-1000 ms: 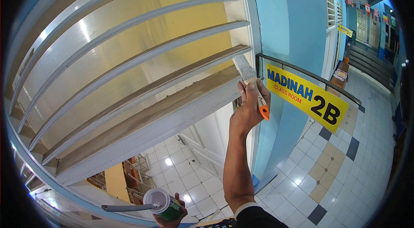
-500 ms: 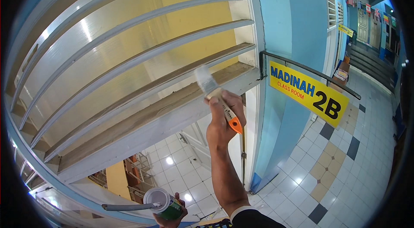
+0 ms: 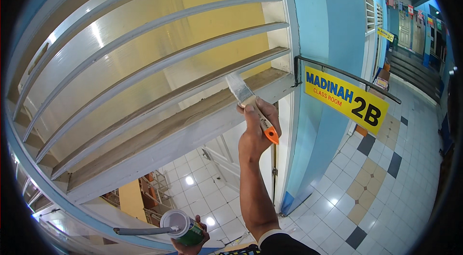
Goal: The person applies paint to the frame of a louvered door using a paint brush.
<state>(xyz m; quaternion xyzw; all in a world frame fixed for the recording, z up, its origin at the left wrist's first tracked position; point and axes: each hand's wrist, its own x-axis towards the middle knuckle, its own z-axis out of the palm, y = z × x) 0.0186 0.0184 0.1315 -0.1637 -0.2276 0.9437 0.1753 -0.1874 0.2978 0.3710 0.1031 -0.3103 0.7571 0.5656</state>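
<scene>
In my right hand is a paintbrush with an orange-tipped wooden handle, gripped between thumb and fingers. Its bristles are coated whitish and point up and left. They lie over the lowest slat of a white louvred vent; whether they touch it I cannot tell. Low in the view, my left hand is wrapped round a green-and-white paint can. Pale paint coats the can's open top. A grey stick lies across its rim and sticks out to the left.
Dusty brown ledges run between the slats, before a yellowish translucent panel. To the right, a yellow sign hangs from a black bracket on a blue pillar. Below are an open doorway and a tiled floor.
My right hand and the paintbrush have shifted slightly right and a little down along the slat. The view has moved slightly. My left hand keeps the can in place.
</scene>
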